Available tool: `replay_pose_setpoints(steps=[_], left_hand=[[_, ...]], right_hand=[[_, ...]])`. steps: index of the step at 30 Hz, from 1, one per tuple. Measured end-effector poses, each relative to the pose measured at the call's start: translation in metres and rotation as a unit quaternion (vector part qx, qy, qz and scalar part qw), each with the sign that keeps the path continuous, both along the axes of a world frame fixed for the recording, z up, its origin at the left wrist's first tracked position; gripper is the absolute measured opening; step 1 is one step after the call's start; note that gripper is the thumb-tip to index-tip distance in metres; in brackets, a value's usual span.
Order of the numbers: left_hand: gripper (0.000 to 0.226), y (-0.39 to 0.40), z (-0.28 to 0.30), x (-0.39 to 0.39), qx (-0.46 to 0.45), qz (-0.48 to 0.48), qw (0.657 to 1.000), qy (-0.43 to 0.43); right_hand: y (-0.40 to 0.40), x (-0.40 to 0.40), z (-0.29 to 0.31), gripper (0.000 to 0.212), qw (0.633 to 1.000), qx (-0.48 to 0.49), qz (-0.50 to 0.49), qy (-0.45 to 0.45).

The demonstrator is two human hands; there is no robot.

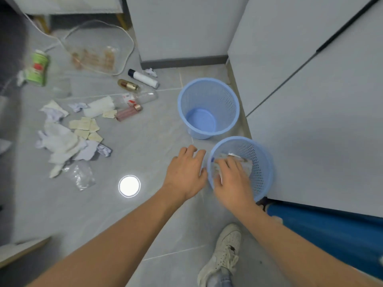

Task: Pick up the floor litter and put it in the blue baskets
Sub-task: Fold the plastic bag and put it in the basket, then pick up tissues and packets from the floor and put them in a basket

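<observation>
While my right hand (232, 179) sits over the near basket (263, 162) at lower centre-right, fingers on a clear wrapper (244, 165) inside it, I can't tell if they grip or just press; too blurred. Left hand (186, 172) is beside the rim, fingers spread, holding nothing. Far basket (207, 106) looks empty. So barely started, I'd say: paper scraps (68, 137), plastic bag (81, 176), bottles, e.g. the white tube (145, 78) and green bottle (38, 68), all still on the floor (145, 146) at left and upper left.
</observation>
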State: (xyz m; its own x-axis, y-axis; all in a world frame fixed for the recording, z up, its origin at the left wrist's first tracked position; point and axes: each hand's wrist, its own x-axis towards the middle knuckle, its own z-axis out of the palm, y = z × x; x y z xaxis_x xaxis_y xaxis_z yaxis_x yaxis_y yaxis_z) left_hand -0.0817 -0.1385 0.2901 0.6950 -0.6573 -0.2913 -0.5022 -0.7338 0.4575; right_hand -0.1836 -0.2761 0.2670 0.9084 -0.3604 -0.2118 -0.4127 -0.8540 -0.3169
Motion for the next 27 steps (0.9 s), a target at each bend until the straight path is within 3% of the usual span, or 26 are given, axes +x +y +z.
replay_pose_setpoints(steps=[5, 10, 14, 20, 27], left_hand=[[0.049, 0.137, 0.062, 0.020, 0.000, 0.103, 0.995, -0.012], [0.045, 0.248, 0.086, 0.037, 0.030, 0.203, 0.979, -0.016], [0.040, 0.303, 0.063, 0.052, 0.069, 0.283, 0.956, 0.022], [0.041, 0.361, 0.010, 0.085, 0.117, 0.385, 0.912, 0.081], [0.039, 0.404, -0.060, 0.143, 0.092, 0.450, 0.881, 0.114]], right_hand=[[0.100, 0.046, 0.062, 0.032, 0.996, 0.058, 0.052, -0.044], [0.189, 0.099, 0.079, 0.028, 0.982, 0.136, 0.121, -0.043], [0.231, 0.146, 0.062, 0.023, 0.975, 0.166, 0.146, -0.013], [0.260, 0.206, 0.016, 0.028, 0.960, 0.158, 0.208, 0.102], [0.312, 0.259, -0.052, 0.027, 0.946, 0.155, 0.236, 0.160]])
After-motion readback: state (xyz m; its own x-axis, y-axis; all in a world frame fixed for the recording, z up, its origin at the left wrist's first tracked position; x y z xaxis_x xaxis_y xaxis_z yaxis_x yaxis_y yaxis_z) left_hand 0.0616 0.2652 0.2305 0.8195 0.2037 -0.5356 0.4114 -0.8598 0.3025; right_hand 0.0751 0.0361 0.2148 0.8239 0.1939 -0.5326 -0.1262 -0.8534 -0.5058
